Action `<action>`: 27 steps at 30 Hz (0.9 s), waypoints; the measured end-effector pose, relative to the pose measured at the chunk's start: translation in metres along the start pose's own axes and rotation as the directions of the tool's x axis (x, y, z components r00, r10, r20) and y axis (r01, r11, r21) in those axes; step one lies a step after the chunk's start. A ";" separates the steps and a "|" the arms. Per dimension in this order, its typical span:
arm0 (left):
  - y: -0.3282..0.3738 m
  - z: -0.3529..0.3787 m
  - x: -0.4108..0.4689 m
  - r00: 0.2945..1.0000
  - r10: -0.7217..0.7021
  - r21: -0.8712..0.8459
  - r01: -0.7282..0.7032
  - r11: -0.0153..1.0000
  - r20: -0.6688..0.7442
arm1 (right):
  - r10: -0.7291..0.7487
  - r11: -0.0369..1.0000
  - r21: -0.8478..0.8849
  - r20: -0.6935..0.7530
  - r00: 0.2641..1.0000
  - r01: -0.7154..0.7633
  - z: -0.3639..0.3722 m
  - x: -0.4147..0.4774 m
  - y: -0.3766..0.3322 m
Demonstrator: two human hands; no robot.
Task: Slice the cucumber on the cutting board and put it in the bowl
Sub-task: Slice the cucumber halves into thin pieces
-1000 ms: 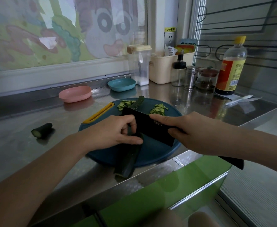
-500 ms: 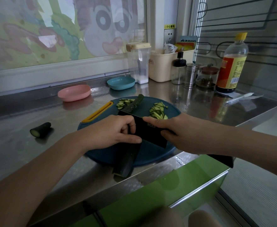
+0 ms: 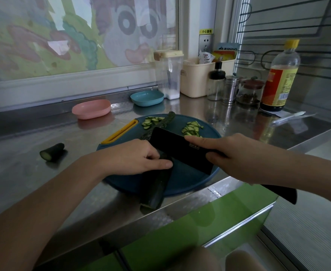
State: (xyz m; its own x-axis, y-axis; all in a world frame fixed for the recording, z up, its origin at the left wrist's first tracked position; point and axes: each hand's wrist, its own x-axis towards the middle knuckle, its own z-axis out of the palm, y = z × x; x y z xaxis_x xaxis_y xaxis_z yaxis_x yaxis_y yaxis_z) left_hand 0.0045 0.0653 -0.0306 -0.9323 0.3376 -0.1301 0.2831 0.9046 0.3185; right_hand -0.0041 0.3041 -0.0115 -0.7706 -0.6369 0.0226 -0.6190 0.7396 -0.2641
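Nearest, jutting past the near edge of the cutting board [image 3: 190, 180] over the worktop [image 3: 24, 173]: cucumber [image 3: 153, 192], dark-skinned, cut end toward the camera. At the board's middle, left hand [image 3: 133, 157] on top of the cucumber, grip curled over it, thumb stretched along its side. Just right of that, right hand [image 3: 239, 157], grip closed round the knife [image 3: 180, 151] where handle meets blade, forefinger laid straight along the broad black blade. Blade on edge across the cucumber, close against the left hand. Small pale lettering on the blade, too small to read.

Past the blade, more dark cucumber toward the board's far edge; one piece with the near part or not, impossible to tell. Either side of it, thin slices [image 3: 192, 129] heaped on the board. Left of the board, well apart, a short stub [image 3: 52, 151] on the worktop.

Beyond the board: pink bowl [image 3: 91, 108] and blue bowl [image 3: 147, 97], both shallow. Farther back: clear canister [image 3: 168, 75] with white powder at the bottom, cream tub [image 3: 198, 79] stuffed with packets [image 3: 219, 53], jar [image 3: 250, 91] of dark bits, yellow-capped bottle [image 3: 282, 75] with dark liquid low down and an orange-yellow label, print illegible.
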 end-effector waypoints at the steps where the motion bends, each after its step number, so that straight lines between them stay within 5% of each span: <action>1: 0.000 0.000 0.000 1.000 -0.004 0.007 0.004 1.000 0.004 | 0.006 0.999 0.049 -0.007 1.000 -0.005 -0.001 0.000 0.000; 6: -0.001 0.000 0.000 1.000 -0.013 0.014 0.012 1.000 0.012 | -0.013 0.992 0.123 -0.018 1.000 0.015 -0.003 0.002 -0.002; 27: 0.001 0.000 -0.001 1.000 -0.011 -0.059 0.013 0.998 0.021 | -0.057 0.997 -0.052 0.024 0.998 0.058 0.000 0.015 -0.002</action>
State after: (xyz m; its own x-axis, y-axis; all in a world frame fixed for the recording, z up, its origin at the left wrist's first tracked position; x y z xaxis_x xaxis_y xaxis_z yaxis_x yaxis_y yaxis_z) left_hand 0.0052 0.0659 -0.0299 -0.9305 0.3326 -0.1535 0.2576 0.8921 0.3713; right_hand -0.0148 0.2930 -0.0112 -0.7302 -0.6831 0.0143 -0.6698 0.7115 -0.2123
